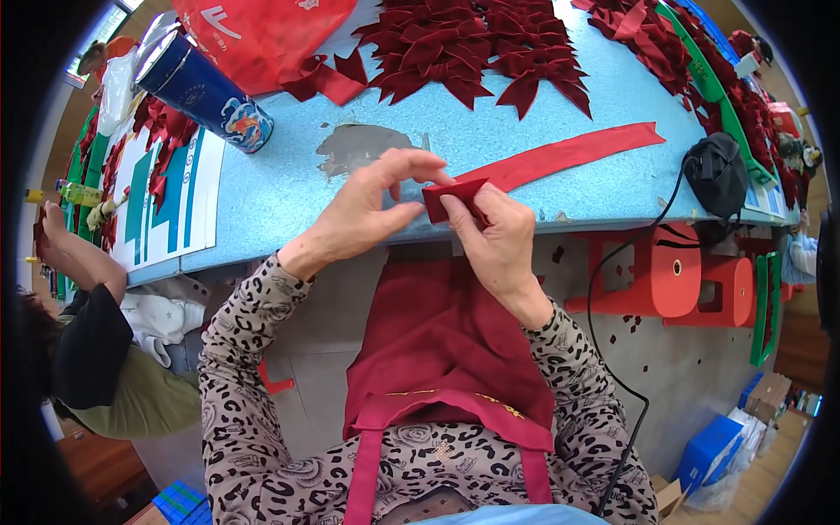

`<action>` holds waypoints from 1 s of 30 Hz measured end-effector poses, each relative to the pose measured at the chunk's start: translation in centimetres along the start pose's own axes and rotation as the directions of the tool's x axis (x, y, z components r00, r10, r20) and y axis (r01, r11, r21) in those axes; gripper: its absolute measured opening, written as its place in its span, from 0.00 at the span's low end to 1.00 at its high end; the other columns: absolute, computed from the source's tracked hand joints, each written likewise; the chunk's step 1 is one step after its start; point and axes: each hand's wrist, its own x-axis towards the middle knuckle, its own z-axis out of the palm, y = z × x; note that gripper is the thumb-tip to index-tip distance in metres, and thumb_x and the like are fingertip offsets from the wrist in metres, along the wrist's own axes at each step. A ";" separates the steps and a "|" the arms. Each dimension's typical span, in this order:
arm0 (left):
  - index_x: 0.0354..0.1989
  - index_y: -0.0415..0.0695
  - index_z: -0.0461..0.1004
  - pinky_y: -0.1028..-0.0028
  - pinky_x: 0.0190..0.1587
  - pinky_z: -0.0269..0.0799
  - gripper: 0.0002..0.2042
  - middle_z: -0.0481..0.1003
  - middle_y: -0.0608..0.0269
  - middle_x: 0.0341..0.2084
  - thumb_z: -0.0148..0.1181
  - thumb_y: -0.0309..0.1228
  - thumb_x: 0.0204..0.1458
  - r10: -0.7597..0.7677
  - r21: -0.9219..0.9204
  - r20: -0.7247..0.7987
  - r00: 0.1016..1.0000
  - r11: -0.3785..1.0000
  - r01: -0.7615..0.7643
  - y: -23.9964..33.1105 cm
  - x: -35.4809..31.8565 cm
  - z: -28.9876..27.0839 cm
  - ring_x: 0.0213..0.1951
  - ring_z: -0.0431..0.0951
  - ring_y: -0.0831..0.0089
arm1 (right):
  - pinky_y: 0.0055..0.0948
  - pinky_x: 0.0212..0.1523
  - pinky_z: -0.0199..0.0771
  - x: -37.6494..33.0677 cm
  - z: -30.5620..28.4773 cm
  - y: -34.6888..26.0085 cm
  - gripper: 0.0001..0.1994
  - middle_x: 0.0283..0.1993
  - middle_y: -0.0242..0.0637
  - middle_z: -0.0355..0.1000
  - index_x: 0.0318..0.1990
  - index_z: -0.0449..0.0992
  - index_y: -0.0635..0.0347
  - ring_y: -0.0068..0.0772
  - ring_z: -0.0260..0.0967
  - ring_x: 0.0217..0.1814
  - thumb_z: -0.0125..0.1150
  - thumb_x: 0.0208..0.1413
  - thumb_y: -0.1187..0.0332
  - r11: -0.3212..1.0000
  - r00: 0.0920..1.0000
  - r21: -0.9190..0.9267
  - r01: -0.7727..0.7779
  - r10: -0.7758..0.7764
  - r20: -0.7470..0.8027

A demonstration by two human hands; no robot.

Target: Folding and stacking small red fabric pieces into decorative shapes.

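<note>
My right hand (500,245) pinches a folded piece of dark red ribbon (440,206) between thumb and fingers, just over the near edge of the blue table (289,192). My left hand (363,199) is beside the fold, its fingers curved and thumb apart. Its fingertips come close to the fold's upper left corner; whether they touch it I cannot tell. From behind my right hand a long, lighter red strip of ribbon (577,157) stretches along the table to the right. Whether it joins the fold is hidden by the hand.
Dark red bows (429,52) lie in rows at the back, beside a red bag (262,44). A blue tumbler (206,92) stands at the left. A black pouch (716,175) with a cord is at the right edge, above red stools (661,271). Another person (96,332) sits at the left.
</note>
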 end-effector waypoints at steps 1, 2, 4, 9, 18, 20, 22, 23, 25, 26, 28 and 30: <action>0.50 0.42 0.69 0.79 0.40 0.63 0.18 0.75 0.67 0.40 0.56 0.22 0.47 0.008 0.048 0.042 0.999 0.999 -0.010 0.0 0.1 -0.1 0.44 0.71 0.76 | 0.22 0.22 0.62 0.0 0.2 -0.2 0.05 0.22 0.36 0.71 0.29 0.74 0.65 0.23 0.64 0.19 0.63 0.51 0.74 1.000 1.000 0.009 0.002 -0.002 -0.030; 0.51 0.41 0.68 0.78 0.40 0.63 0.19 0.75 0.68 0.40 0.56 0.21 0.47 0.014 0.096 0.082 0.997 0.995 -0.022 -0.1 0.1 -0.3 0.43 0.71 0.76 | 0.22 0.22 0.62 0.0 0.5 -0.3 0.05 0.21 0.34 0.70 0.29 0.74 0.66 0.20 0.62 0.20 0.63 0.51 0.74 1.000 0.998 0.017 0.004 -0.003 -0.059; 0.51 0.41 0.69 0.78 0.40 0.63 0.19 0.75 0.67 0.40 0.56 0.21 0.47 0.025 0.113 0.106 0.994 0.993 -0.037 -0.6 0.2 -0.8 0.43 0.71 0.76 | 0.22 0.22 0.61 -0.1 0.8 -0.1 0.06 0.21 0.32 0.70 0.29 0.74 0.66 0.16 0.61 0.20 0.63 0.52 0.74 1.000 0.997 0.018 0.011 -0.010 -0.075; 0.48 0.39 0.71 0.77 0.38 0.64 0.17 0.75 0.66 0.38 0.57 0.23 0.47 0.017 0.060 0.115 0.993 0.998 -0.024 -3.3 -0.5 -1.4 0.41 0.71 0.77 | 0.19 0.22 0.59 -0.2 0.6 1.3 0.07 0.21 0.26 0.69 0.28 0.73 0.67 0.12 0.57 0.22 0.63 0.53 0.73 0.987 0.988 -0.076 -0.144 0.138 -0.073; 0.38 0.38 0.76 0.68 0.38 0.70 0.11 0.76 0.57 0.28 0.59 0.26 0.46 -0.261 0.115 -0.014 0.965 0.958 0.261 -2.7 -0.7 -0.8 0.31 0.76 0.68 | 0.19 0.23 0.58 0.5 0.6 2.9 0.10 0.19 0.29 0.68 0.26 0.72 0.68 0.13 0.56 0.23 0.65 0.51 0.70 0.955 0.991 -0.266 -0.132 0.128 -0.032; 0.39 0.38 0.75 0.67 0.38 0.70 0.11 0.76 0.58 0.28 0.60 0.27 0.46 -0.236 0.136 -0.046 0.971 0.961 0.240 -2.7 -0.8 -0.4 0.31 0.75 0.67 | 0.20 0.23 0.59 0.6 0.6 3.0 0.11 0.18 0.32 0.68 0.25 0.71 0.68 0.13 0.56 0.22 0.66 0.51 0.70 0.950 0.994 -0.295 -0.105 0.098 -0.038; 0.40 0.40 0.75 0.67 0.37 0.70 0.12 0.76 0.58 0.29 0.60 0.27 0.45 -0.179 0.186 -0.099 0.979 0.963 0.195 -2.8 -0.8 -0.2 0.31 0.75 0.67 | 0.20 0.23 0.59 0.8 0.5 2.9 0.11 0.18 0.33 0.68 0.25 0.71 0.68 0.14 0.57 0.22 0.66 0.50 0.70 0.945 0.995 -0.310 -0.103 0.096 -0.036; 0.40 0.40 0.75 0.67 0.37 0.70 0.12 0.76 0.58 0.29 0.60 0.27 0.45 -0.178 0.186 -0.098 0.979 0.963 0.193 -2.8 -0.8 -0.1 0.31 0.75 0.67 | 0.21 0.23 0.59 1.0 0.5 2.8 0.12 0.18 0.34 0.68 0.25 0.71 0.68 0.15 0.57 0.21 0.66 0.50 0.70 0.940 0.995 -0.324 -0.102 0.095 -0.037; 0.40 0.41 0.74 0.67 0.37 0.69 0.13 0.75 0.60 0.30 0.61 0.28 0.45 -0.142 0.228 -0.143 0.980 0.958 0.172 -2.9 -0.7 0.1 0.31 0.74 0.66 | 0.21 0.22 0.60 1.3 0.5 2.6 0.12 0.18 0.35 0.69 0.25 0.71 0.68 0.15 0.57 0.21 0.66 0.50 0.70 0.935 0.995 -0.340 -0.102 0.094 -0.039; 0.40 0.42 0.74 0.66 0.37 0.69 0.13 0.75 0.60 0.30 0.61 0.29 0.45 -0.123 0.250 -0.164 0.979 0.955 0.162 -2.8 -0.6 0.2 0.31 0.74 0.65 | 0.22 0.22 0.61 1.5 0.4 2.5 0.12 0.19 0.35 0.69 0.25 0.70 0.68 0.16 0.59 0.21 0.66 0.50 0.69 0.935 0.995 -0.342 -0.096 0.084 -0.050; 0.40 0.42 0.74 0.66 0.36 0.69 0.13 0.74 0.61 0.31 0.61 0.29 0.45 -0.114 0.258 -0.168 0.979 0.954 0.155 -2.8 -0.4 0.2 0.31 0.74 0.65 | 0.23 0.22 0.62 1.7 0.3 2.4 0.12 0.19 0.37 0.70 0.25 0.70 0.68 0.18 0.61 0.20 0.66 0.50 0.69 0.935 0.995 -0.345 -0.084 0.063 -0.071; 0.40 0.44 0.73 0.66 0.36 0.68 0.13 0.73 0.61 0.32 0.61 0.30 0.45 -0.098 0.274 -0.176 0.979 0.951 0.144 -2.7 -0.2 0.1 0.31 0.73 0.65 | 0.24 0.22 0.62 2.0 0.2 2.5 0.12 0.19 0.37 0.70 0.25 0.70 0.68 0.19 0.63 0.20 0.66 0.50 0.69 0.928 0.997 -0.367 -0.064 0.041 -0.069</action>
